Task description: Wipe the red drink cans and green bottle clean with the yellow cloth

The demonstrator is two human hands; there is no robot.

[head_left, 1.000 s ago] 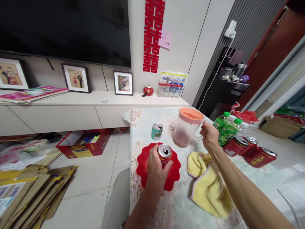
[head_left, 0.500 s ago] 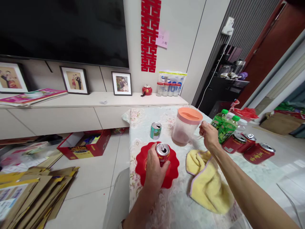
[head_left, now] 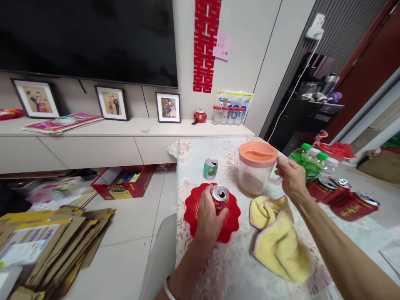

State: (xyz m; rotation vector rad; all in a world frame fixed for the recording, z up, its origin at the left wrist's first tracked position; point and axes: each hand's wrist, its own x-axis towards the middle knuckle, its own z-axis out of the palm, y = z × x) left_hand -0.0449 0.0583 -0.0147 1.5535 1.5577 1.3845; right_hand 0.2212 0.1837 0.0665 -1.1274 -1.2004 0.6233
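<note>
My left hand (head_left: 210, 214) is wrapped round an opened red drink can (head_left: 220, 196) that stands upright over a red scalloped plate (head_left: 233, 227). My right hand (head_left: 290, 177) grips the handle of a translucent plastic pitcher (head_left: 254, 177) with an orange lid (head_left: 258, 153). Brownish contents show faintly through its wall; whether its base touches the table I cannot tell. Behind the plate stands a small opened teal can (head_left: 210, 170). A crumpled yellow cloth (head_left: 278, 241) lies between my forearms, in front of the pitcher.
Green-capped bottles (head_left: 312, 164) and several red cans (head_left: 354, 207) crowd the right side of the flowered tablecloth (head_left: 231, 271). Beyond the table runs a white cabinet (head_left: 146, 129) with framed photos. Flattened cardboard (head_left: 65, 250) and a red box (head_left: 123, 187) lie on the floor at left.
The view has swung slightly left, so everything sits further right. The pitcher and my right hand have shifted a little rightward and nearer. My left hand stays on the red can.
</note>
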